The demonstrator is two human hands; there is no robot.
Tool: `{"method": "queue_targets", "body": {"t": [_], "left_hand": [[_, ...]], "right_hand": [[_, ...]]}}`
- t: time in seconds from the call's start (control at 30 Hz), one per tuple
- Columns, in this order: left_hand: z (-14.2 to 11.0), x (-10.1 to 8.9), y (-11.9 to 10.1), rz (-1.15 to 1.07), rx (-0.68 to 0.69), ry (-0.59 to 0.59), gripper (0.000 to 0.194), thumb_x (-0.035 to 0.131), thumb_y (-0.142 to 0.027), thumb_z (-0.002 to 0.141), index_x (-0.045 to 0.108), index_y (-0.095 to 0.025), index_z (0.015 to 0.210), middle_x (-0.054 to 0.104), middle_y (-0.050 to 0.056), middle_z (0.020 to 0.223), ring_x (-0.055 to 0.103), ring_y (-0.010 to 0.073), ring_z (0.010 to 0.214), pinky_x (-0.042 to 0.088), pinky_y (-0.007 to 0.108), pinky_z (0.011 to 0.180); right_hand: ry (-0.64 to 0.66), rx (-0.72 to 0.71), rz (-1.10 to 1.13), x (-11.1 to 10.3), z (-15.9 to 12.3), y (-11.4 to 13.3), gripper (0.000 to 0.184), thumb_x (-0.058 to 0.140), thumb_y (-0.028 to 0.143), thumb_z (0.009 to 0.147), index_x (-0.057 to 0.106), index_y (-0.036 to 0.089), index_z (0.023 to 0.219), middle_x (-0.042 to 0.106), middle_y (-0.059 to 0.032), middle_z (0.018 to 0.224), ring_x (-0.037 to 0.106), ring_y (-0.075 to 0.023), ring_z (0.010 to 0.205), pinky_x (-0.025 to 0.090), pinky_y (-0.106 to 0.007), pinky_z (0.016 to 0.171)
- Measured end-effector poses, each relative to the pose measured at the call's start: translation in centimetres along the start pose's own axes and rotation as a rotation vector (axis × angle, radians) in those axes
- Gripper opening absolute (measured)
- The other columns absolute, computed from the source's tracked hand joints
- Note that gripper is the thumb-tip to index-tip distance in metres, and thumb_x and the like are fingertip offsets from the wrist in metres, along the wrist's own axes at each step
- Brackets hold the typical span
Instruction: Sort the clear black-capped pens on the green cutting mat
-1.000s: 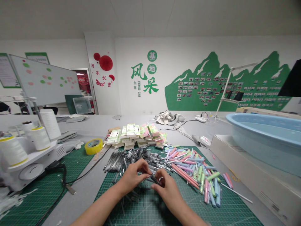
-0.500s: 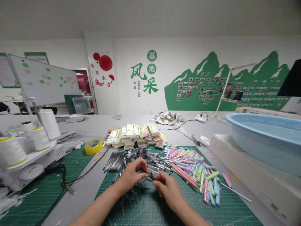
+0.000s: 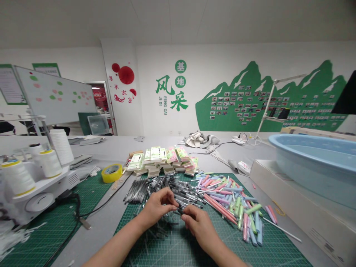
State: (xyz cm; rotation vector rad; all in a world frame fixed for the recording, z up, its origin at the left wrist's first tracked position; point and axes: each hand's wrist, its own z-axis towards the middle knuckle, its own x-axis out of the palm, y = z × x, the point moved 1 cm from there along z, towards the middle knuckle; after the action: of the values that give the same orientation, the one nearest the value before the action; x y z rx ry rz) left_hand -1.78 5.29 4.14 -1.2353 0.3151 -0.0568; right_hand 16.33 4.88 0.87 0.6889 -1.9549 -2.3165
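My left hand (image 3: 158, 205) and my right hand (image 3: 197, 222) meet over a green cutting mat (image 3: 194, 248), fingers pinched together on a thin clear pen with a black tip (image 3: 178, 210). Just beyond them lies a heap of clear black-tipped pens (image 3: 164, 187). To the right of that heap is a pile of pastel pink, green and blue pens (image 3: 233, 205). Loose small pen parts lie under my left wrist.
Stacked small packets (image 3: 162, 160) sit behind the pens, a yellow tape roll (image 3: 111, 172) to their left. A sewing machine with white thread cones (image 3: 33, 174) stands at left. A blue basin (image 3: 314, 163) rests on a white box (image 3: 300, 207) at right.
My right hand has drawn in closer to the left, bringing the fingertips together on the pen. The view has shifted slightly.
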Motion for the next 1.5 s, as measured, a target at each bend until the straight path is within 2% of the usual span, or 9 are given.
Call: {"method": "queue_targets", "body": {"t": [0.2, 0.33, 0.47, 0.63, 0.9, 1.0, 1.17, 1.3, 1.5], "left_hand": [[0.1, 1.0, 0.3, -0.132, -0.061, 0.017, 0.035, 0.067, -0.017, 0.068, 0.056, -0.018, 0.101, 0.064, 0.004, 0.096, 0.059, 0.0137, 0.076, 0.047, 0.026, 0.068], [0.0, 2.0, 0.5, -0.142, -0.129, 0.065, 0.019, 0.062, -0.024, 0.073, 0.064, -0.014, 0.089, 0.062, 0.003, 0.08, 0.054, 0.0134, 0.069, 0.044, 0.023, 0.06], [0.4, 1.4, 0.5, -0.154, -0.123, -0.095, 0.019, 0.061, -0.031, 0.075, 0.064, -0.014, 0.084, 0.057, -0.001, 0.069, 0.049, 0.0104, 0.061, 0.039, 0.021, 0.056], [0.8, 0.2, 1.3, -0.243, -0.148, -0.281, 0.026, 0.059, -0.039, 0.077, 0.061, -0.014, 0.084, 0.056, -0.001, 0.068, 0.051, 0.0111, 0.062, 0.038, 0.02, 0.051], [0.3, 2.1, 0.8, -0.207, -0.197, 0.019, 0.033, 0.063, -0.036, 0.073, 0.064, -0.013, 0.096, 0.068, 0.006, 0.082, 0.061, 0.0168, 0.068, 0.047, 0.026, 0.058], [1.1, -1.1, 0.8, 0.001, -0.137, -0.144, 0.04, 0.053, -0.041, 0.08, 0.061, -0.016, 0.11, 0.068, 0.004, 0.084, 0.061, 0.0176, 0.071, 0.047, 0.026, 0.059], [0.9, -10.8, 3.5, 0.694, -0.165, -0.617, 0.042, 0.043, -0.044, 0.083, 0.062, -0.017, 0.109, 0.067, 0.006, 0.101, 0.06, 0.0223, 0.091, 0.045, 0.03, 0.079], [-0.5, -15.6, 6.3, 1.091, -0.404, -0.552, 0.036, 0.044, -0.038, 0.08, 0.067, -0.016, 0.099, 0.069, 0.01, 0.097, 0.061, 0.0259, 0.093, 0.043, 0.032, 0.081], [-0.8, -16.3, 7.8, 1.138, -0.487, -0.46, 0.031, 0.047, -0.04, 0.077, 0.069, -0.021, 0.089, 0.07, 0.008, 0.088, 0.063, 0.0264, 0.087, 0.044, 0.032, 0.077]], "right_hand": [[0.02, -0.018, 0.152, 0.1, 0.4, 0.0, 0.012, 0.052, 0.029, 0.078, 0.052, 0.018, 0.074, 0.048, 0.0062, 0.055, 0.041, -0.0077, 0.042, 0.031, -0.02, 0.042], [0.053, -0.045, 0.229, 0.1, 0.3, 0.3, 0.013, 0.053, 0.031, 0.078, 0.054, 0.018, 0.075, 0.048, 0.0055, 0.059, 0.044, -0.0082, 0.047, 0.034, -0.019, 0.044], [0.088, -0.031, 0.218, 0.2, 0.0, 0.5, 0.015, 0.052, 0.033, 0.079, 0.055, 0.018, 0.08, 0.054, 0.0034, 0.063, 0.052, -0.0119, 0.054, 0.039, -0.021, 0.049], [-0.035, -0.102, -0.175, 0.0, -0.2, 0.8, 0.028, 0.049, 0.033, 0.082, 0.054, 0.018, 0.059, 0.052, 0.0027, 0.057, 0.049, -0.0128, 0.059, 0.034, -0.022, 0.055], [0.008, -0.046, -0.161, 0.3, -0.2, 0.5, 0.031, 0.047, 0.034, 0.084, 0.061, 0.017, 0.062, 0.048, 0.0046, 0.046, 0.047, -0.0116, 0.048, 0.032, -0.022, 0.051], [-0.012, -0.056, -0.151, 0.1, -0.3, 0.7, 0.018, 0.052, 0.033, 0.081, 0.065, 0.02, 0.084, 0.052, 0.0052, 0.049, 0.05, -0.0132, 0.051, 0.034, -0.022, 0.053], [-0.057, -0.087, -0.189, -0.3, -0.4, 1.1, 0.019, 0.049, 0.033, 0.082, 0.064, 0.021, 0.086, 0.056, 0.0036, 0.055, 0.053, -0.0145, 0.056, 0.035, -0.023, 0.056], [-0.06, -0.089, -0.231, -0.2, -0.4, 0.8, 0.017, 0.05, 0.03, 0.081, 0.064, 0.023, 0.085, 0.057, 0.0031, 0.058, 0.054, -0.0153, 0.059, 0.035, -0.024, 0.057], [-0.06, -0.082, -0.255, -0.3, -0.3, 0.4, 0.017, 0.049, 0.028, 0.081, 0.064, 0.022, 0.085, 0.059, 0.0023, 0.059, 0.055, -0.0162, 0.06, 0.036, -0.025, 0.059]]}}
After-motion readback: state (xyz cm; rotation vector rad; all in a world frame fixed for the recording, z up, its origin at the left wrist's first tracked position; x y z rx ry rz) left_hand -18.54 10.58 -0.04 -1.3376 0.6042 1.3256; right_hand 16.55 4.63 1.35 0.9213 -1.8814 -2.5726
